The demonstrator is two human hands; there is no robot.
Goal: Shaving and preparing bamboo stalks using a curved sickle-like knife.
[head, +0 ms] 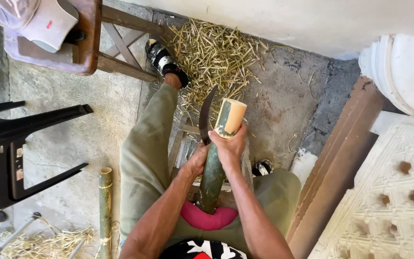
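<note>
Firmly, the right hand (230,144) grips a green bamboo pole (216,163) while the left hand (196,160) clasps a curved knife (206,115) beside it.

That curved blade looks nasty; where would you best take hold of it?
By its handle at the lower end, from the left, where the left hand already grips it. The blade curves up beside the bamboo, its bare metal exposed, so the handle end seems the safer hold.
</note>
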